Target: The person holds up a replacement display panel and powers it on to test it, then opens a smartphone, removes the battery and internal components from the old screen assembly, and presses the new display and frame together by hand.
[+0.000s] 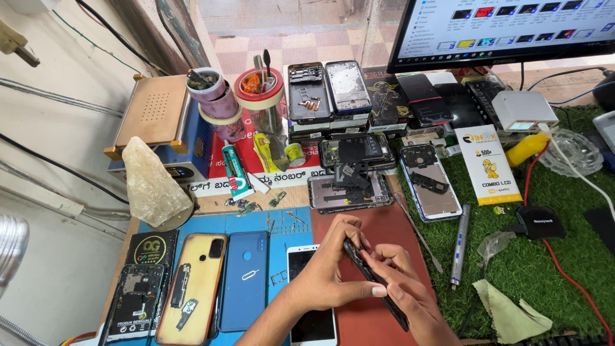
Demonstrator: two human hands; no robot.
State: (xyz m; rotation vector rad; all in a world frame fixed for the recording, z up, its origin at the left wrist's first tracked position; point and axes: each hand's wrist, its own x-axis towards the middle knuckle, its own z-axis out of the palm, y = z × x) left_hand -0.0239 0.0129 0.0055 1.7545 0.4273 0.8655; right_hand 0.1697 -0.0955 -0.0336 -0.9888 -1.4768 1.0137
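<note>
Both hands, left point(330, 272) and right point(400, 282), grip dark phone point(375, 282) edge-up over red mat point(384, 221).

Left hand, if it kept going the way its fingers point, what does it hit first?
The left hand points up and right, fingers curled over the dark phone it grips with the right hand. Beyond that, probably the opened phone frame above on the mat; depth is unclear.
</note>
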